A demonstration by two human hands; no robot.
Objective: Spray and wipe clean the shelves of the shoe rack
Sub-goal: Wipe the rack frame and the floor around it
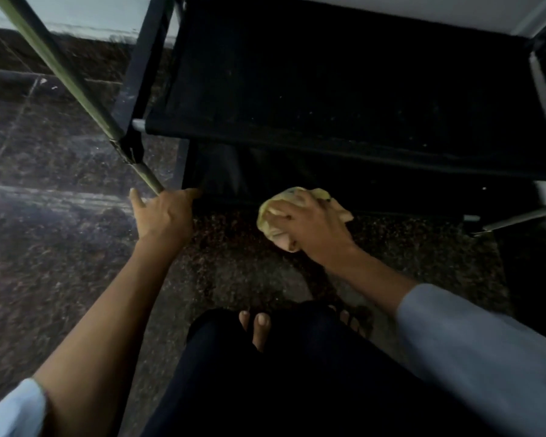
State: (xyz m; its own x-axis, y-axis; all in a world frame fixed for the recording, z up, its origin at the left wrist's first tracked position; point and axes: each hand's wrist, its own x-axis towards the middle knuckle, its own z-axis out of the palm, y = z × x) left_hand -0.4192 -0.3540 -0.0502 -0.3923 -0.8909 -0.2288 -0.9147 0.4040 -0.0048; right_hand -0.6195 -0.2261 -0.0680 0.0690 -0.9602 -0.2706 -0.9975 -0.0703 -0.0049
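A black fabric shoe rack (328,89) with metal tubes fills the upper half of the head view. Its lower shelf (375,193) lies dark beneath the upper one. My left hand (163,216) grips the rack's front left metal post (76,83) near its foot. My right hand (312,228) is closed on a crumpled yellow cloth (275,212), held at the front edge of the lower shelf. No spray bottle is in view.
Dark speckled stone floor (60,247) spreads left and below the rack. A pale wall (76,14) runs behind. My dark trouser legs (281,389) and bare toes (256,326) are close under the hands. A loose metal tube (524,217) sticks out at right.
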